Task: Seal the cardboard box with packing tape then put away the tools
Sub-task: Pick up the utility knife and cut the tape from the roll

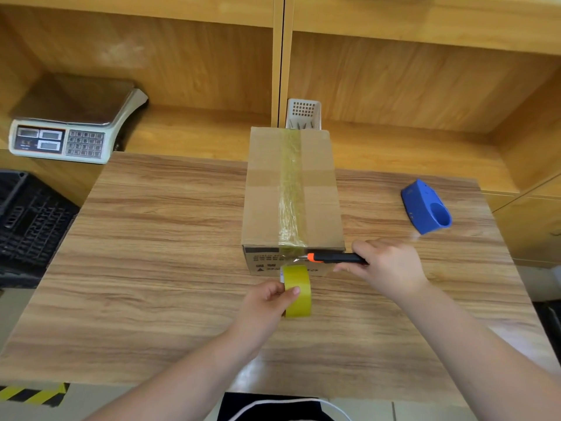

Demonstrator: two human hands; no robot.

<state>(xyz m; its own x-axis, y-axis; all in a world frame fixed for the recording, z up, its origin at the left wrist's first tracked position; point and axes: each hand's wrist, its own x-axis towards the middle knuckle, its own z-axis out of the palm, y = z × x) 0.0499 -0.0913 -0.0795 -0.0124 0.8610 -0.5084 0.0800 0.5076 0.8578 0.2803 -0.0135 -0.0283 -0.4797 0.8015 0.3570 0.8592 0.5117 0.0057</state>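
A brown cardboard box (264,189) stands on the wooden table (151,253), its flaps closed. A strip of clear yellowish tape (292,183) runs along the top seam and down the near face. My left hand (267,305) holds a yellow tape roll (299,291) just in front of the box, with tape still stretched from roll to box. My right hand (385,268) grips a black and orange utility knife (334,258). Its blade tip touches the stretched tape at the box's near face.
A blue tape dispenser (425,208) lies on the table to the right. A white perforated basket (303,113) sits on the shelf behind the box. A digital scale (69,126) stands at the back left. A black crate (27,217) is left of the table.
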